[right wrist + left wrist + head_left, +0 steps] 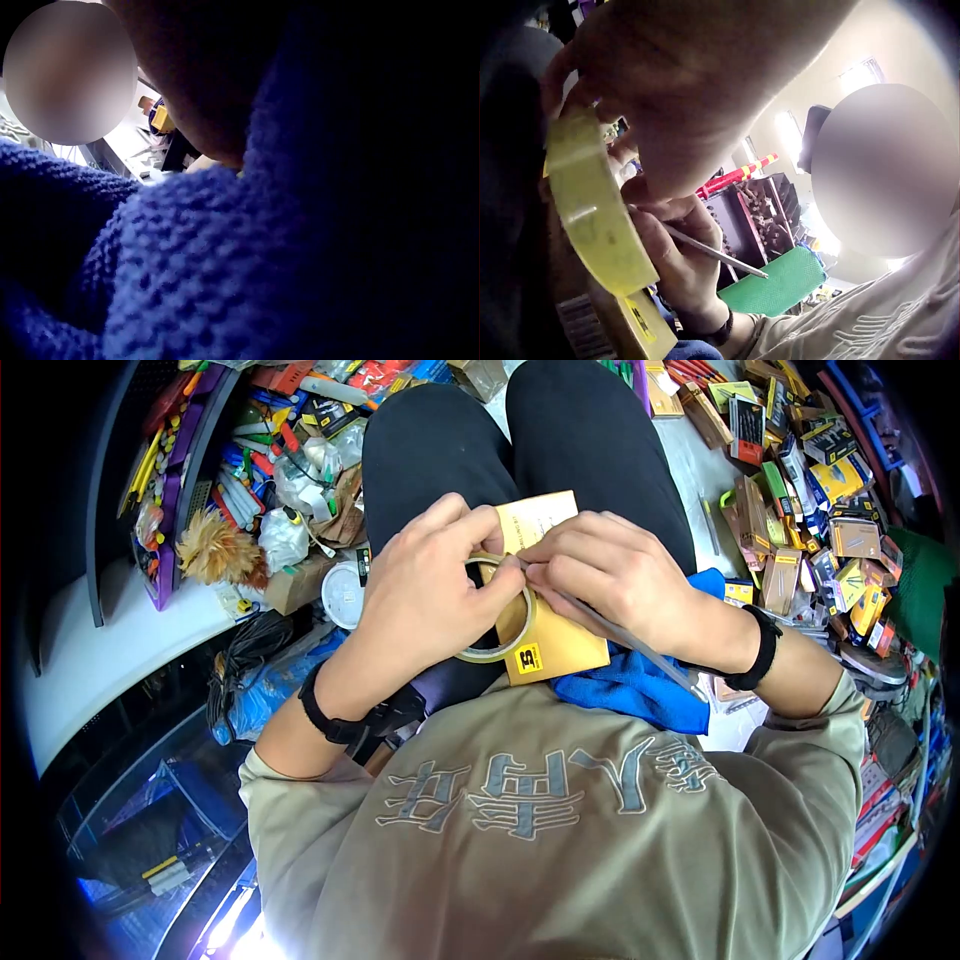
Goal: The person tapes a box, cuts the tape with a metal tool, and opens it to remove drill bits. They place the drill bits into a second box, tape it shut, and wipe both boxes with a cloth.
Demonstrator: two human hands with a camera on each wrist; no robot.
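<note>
The tape [487, 655] is over the gold box [565, 645], near the lap [600, 450]. The left hand [422, 588] grips its ring, and the right hand [628, 582] pinches a thin tool [652, 655]. The tape looks light and firm, best held by its rim.

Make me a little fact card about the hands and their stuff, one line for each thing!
left hand: grips the tape roll
right hand: pinches the thin grey rod
tape roll: yellowish, partly covered by the left hand
thin grey rod: sticks out past the right hand
yellow box: partly behind the tape roll in the head view
cloth: blue, near the box
right wrist view: mostly blue fabric
</note>
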